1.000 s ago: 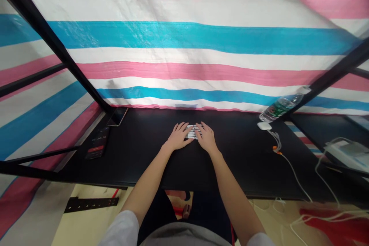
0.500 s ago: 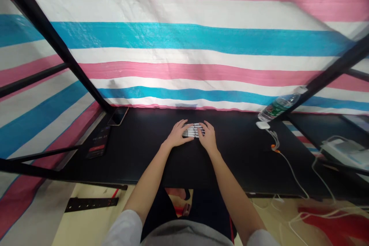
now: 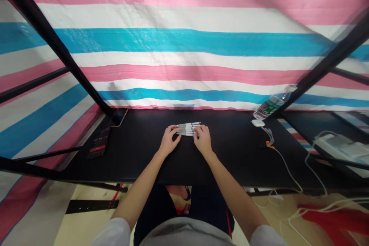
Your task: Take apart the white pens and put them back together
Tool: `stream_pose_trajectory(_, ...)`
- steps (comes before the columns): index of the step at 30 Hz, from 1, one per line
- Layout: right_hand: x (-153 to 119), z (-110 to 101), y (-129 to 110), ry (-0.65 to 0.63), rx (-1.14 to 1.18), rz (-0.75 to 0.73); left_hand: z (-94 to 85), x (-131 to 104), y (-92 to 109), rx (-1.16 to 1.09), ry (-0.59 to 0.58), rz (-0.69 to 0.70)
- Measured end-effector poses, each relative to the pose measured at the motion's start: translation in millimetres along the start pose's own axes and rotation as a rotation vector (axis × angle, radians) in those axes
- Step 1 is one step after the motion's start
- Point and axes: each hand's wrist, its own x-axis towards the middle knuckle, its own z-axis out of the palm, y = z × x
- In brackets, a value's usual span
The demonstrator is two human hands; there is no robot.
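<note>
Several white pens with dark and grey parts lie side by side in a row on the black table. My left hand is at their left end, fingers curled over the far side and thumb at the near side. At the right end my right hand grips the row in the same way. The middle of the pens shows between the hands, while their ends are partly hidden by my fingers.
Two phones lie at the left, one at the back and one nearer, its screen lit. A water bottle, white charger and cables stand at the right. Black frame bars and a striped sheet enclose the table.
My hands have drawn apart toward the two ends of the row, uncovering more of the pens. The top pens now lie slightly slanted. The camera view has shifted a little.
</note>
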Motion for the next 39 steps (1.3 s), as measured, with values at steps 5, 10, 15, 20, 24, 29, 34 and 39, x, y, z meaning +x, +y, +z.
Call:
stream_pose_trajectory(5,-4,-3,8,0.039,0.017,0.057,-0.7,1,3,0.053,-0.015,0.043)
stream_pose_trajectory(10,-7,-1,16,0.074,0.006,0.128,1.4,0,0,0.083,-0.041,0.055)
stream_pose_trajectory(15,-10,2,18,0.076,0.001,0.097,5.0,-1,-5,0.119,-0.038,0.095)
stream_pose_trajectory(20,-10,4,17,0.083,-0.002,0.064,6.9,-1,-7,0.14,-0.029,0.115)
stream_pose_trajectory(24,-11,5,17,0.053,-0.016,0.015,7.3,0,-7,0.133,-0.035,0.111)
stream_pose_trajectory(29,-11,4,14,0.009,-0.004,-0.04,6.2,0,-7,0.094,-0.048,0.097)
stream_pose_trajectory(34,-9,-3,5,-0.097,0.002,-0.145,-0.1,2,-1,-0.059,-0.03,0.047)
stream_pose_trajectory(39,-9,-10,-2,-0.214,0.12,-0.194,-4.5,4,6,-0.172,0.023,-0.131)
